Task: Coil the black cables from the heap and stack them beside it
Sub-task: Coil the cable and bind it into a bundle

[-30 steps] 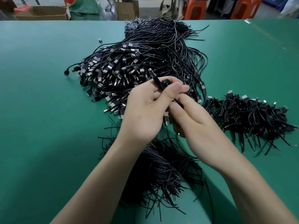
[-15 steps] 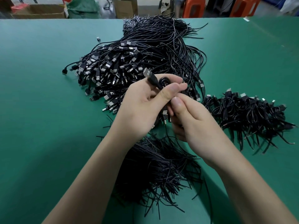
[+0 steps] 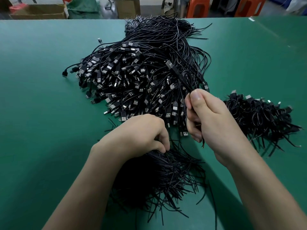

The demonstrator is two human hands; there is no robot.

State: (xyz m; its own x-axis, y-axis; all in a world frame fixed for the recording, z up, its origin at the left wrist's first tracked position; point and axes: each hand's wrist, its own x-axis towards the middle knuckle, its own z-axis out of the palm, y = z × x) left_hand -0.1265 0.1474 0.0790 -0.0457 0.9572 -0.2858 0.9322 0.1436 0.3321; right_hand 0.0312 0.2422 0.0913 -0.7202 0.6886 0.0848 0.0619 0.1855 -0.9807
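At six o'clock on the green bench (image 3: 41, 113), the left hand (image 3: 141, 135) rests on loose black strands (image 3: 159, 176), its curled fingers (image 3: 163, 136) seemingly pinching one. At one o'clock the right hand (image 3: 211, 120) grips a coiled cable (image 3: 186, 77), plug upward. Beyond, at twelve, lies the heap (image 3: 141, 77); the coiled stack (image 3: 259, 117) sits beside it at three.
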